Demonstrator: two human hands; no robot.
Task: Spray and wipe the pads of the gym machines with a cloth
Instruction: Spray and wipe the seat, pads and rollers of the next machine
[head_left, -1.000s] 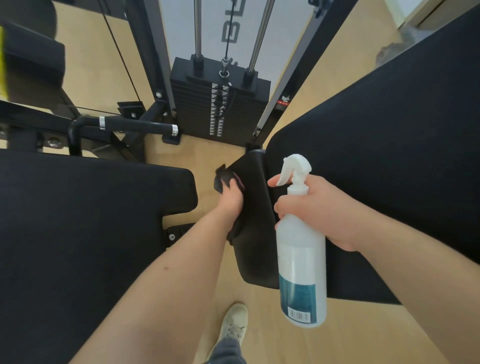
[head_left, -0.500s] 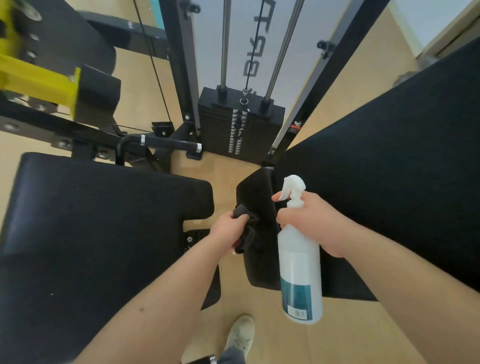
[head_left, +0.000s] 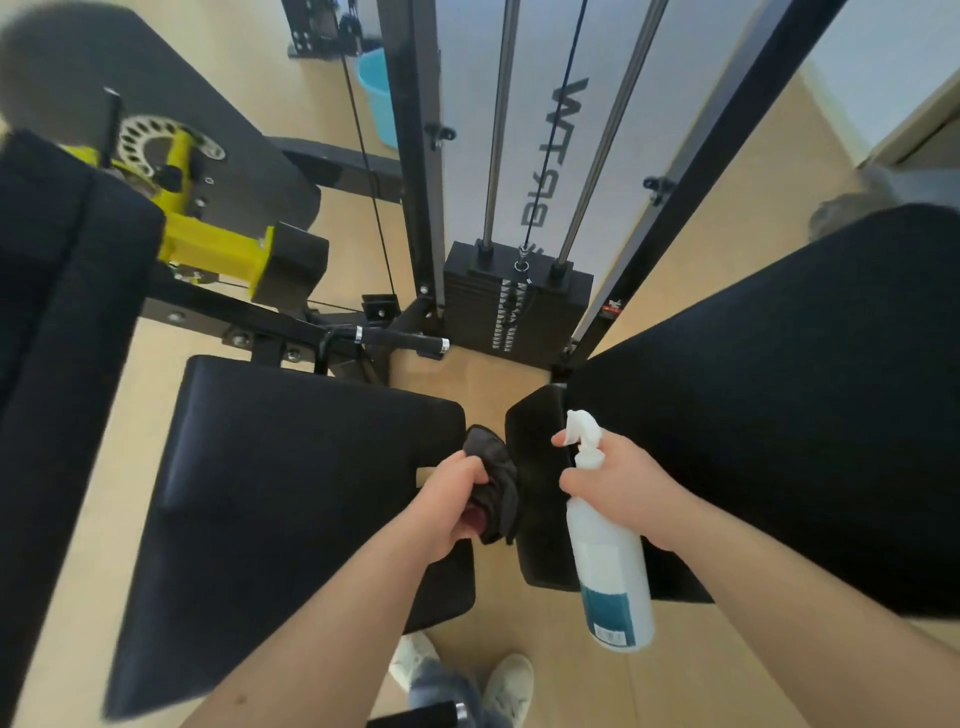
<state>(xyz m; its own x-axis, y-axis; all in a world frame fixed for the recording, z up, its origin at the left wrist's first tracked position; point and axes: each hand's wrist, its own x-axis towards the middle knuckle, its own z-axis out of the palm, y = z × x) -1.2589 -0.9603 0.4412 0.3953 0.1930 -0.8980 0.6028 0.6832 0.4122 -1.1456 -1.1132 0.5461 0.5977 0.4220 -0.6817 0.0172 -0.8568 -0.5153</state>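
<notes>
My left hand (head_left: 451, 501) grips a bunched dark cloth (head_left: 493, 491) in the gap between two black pads. The cloth lies against the left edge of the small black pad (head_left: 537, 509). My right hand (head_left: 615, 486) holds a white spray bottle (head_left: 608, 561) by its neck, nozzle pointing left and index finger on the trigger. A large black seat pad (head_left: 291, 493) lies under my left forearm. A big slanted black pad (head_left: 789, 405) fills the right side.
A black weight stack (head_left: 517, 306) with guide rods and a cable stands straight ahead. A black handle bar (head_left: 395, 340) and a yellow adjuster (head_left: 208, 244) sit at the left. Another black pad (head_left: 47, 322) runs along the far left. A blue bucket (head_left: 374, 96) stands behind. My shoes (head_left: 509, 680) are on the wood floor.
My left hand has come off the small pad's top edge and moved down and left, bunching the cloth. The view has pulled back and tilted up. The bottle stays in my right hand.
</notes>
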